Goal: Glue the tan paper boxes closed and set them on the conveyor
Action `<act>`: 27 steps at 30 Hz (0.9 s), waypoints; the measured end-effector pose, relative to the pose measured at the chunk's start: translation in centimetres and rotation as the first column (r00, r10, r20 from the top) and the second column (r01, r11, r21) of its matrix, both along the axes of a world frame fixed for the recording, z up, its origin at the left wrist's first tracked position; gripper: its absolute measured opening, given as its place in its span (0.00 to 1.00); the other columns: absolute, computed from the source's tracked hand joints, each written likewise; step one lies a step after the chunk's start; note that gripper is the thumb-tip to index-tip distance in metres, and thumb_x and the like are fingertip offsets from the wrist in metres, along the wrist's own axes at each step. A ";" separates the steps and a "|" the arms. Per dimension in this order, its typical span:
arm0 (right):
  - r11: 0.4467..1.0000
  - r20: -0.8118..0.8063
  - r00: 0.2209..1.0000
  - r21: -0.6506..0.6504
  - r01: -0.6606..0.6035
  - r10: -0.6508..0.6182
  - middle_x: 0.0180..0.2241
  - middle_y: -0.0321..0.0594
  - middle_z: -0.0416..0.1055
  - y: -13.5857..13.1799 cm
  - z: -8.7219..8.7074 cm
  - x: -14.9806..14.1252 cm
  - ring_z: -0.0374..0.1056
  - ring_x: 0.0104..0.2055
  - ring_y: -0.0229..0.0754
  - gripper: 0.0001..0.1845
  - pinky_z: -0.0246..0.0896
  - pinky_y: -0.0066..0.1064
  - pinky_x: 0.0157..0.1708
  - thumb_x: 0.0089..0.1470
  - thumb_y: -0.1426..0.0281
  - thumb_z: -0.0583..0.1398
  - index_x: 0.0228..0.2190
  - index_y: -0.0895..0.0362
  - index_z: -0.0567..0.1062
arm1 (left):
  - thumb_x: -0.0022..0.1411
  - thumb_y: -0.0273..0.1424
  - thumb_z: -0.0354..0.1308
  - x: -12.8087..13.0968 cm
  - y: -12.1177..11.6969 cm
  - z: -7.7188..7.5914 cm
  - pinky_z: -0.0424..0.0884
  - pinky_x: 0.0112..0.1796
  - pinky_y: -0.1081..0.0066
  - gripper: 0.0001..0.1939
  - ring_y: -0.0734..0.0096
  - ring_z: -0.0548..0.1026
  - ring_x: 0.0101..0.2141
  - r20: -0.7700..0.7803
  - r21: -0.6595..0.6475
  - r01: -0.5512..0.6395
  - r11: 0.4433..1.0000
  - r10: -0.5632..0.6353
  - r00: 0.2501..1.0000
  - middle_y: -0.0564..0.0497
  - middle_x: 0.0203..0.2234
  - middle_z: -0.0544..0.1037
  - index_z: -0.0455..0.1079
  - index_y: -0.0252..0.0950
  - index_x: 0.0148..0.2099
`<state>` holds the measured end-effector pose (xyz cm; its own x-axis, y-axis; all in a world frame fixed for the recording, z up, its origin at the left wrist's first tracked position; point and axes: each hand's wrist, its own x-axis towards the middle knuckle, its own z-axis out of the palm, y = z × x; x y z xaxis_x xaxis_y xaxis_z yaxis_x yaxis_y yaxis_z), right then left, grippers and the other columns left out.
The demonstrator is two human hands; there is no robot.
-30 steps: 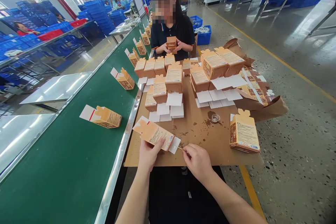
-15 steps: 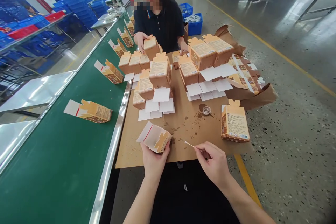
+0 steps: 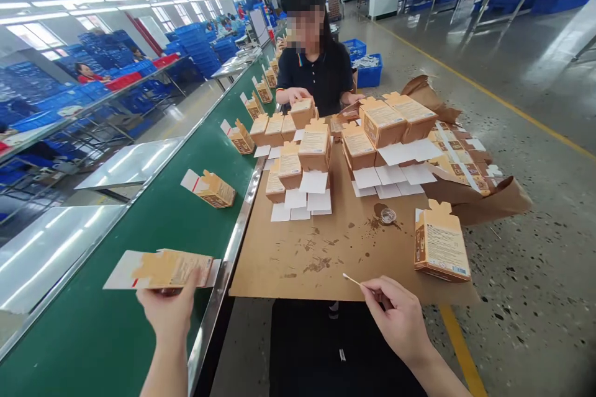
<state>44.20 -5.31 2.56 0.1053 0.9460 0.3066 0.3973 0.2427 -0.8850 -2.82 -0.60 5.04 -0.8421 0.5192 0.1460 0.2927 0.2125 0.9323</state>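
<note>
Over the green conveyor belt (image 3: 135,316), my left hand (image 3: 170,307) grips an orange-brown printed cardboard box (image 3: 174,267). The box has a white flap with a red strip pointing left. My right hand (image 3: 395,310) pinches a cotton swab (image 3: 352,279), its white tip pointing left above the front edge of the brown paper-covered table (image 3: 279,273). Beyond the swab, a small clear dish (image 3: 388,216) sits among dark wet spots. To the right of the dish, a similar box (image 3: 441,240) stands upright near the table's edge.
Stacked boxes (image 3: 314,149) with white flaps stand at the table's middle, and more boxes (image 3: 372,124) at the back right. Another person (image 3: 316,71) across the table handles a box. Several boxes (image 3: 214,189) line the belt, bordered by a metal rail (image 3: 239,217).
My left hand has carried its box leftward from the table to over the belt. My right hand still holds the swab. The boxes on the belt appear farther away, and the view has tilted up.
</note>
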 end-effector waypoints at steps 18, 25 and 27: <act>0.998 -0.040 0.999 0.060 -0.011 0.013 0.22 0.37 0.77 1.2 -0.1 -0.3 0.72 0.20 0.46 0.17 0.71 0.36 0.18 0.74 0.57 0.70 0.32 0.45 0.90 | 0.37 0.44 0.91 -2.2 1.6 -2.3 0.64 0.81 0.28 0.60 0.34 0.75 0.74 -0.110 0.051 -0.045 0.998 0.050 0.993 0.45 0.62 0.73 0.60 0.48 0.65; 0.993 -0.045 0.994 0.064 0.100 -0.097 0.22 0.38 0.78 0.3 1.0 1.7 0.72 0.18 0.47 0.16 0.70 0.36 0.16 0.73 0.57 0.71 0.31 0.45 0.90 | 0.64 0.53 0.77 5.8 8.1 2.3 0.75 0.74 0.45 0.32 0.44 0.81 0.67 -0.197 0.287 0.314 0.905 -0.265 0.944 0.42 0.60 0.78 0.72 0.45 0.61; 0.993 -0.041 0.995 0.078 0.089 -0.086 0.22 0.37 0.78 0.4 1.5 1.7 0.72 0.19 0.46 0.16 0.68 0.35 0.16 0.74 0.58 0.71 0.32 0.45 0.90 | 0.68 0.53 0.74 9.7 13.5 3.7 0.77 0.71 0.51 0.27 0.45 0.82 0.66 0.000 0.149 0.439 0.886 -0.444 0.896 0.40 0.58 0.83 0.78 0.43 0.60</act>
<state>45.87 -4.93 4.04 0.1992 0.9056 0.3744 0.3865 0.2785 -0.8792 6.88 12.91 8.74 -0.5360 0.8147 0.2213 0.2936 -0.0658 0.9537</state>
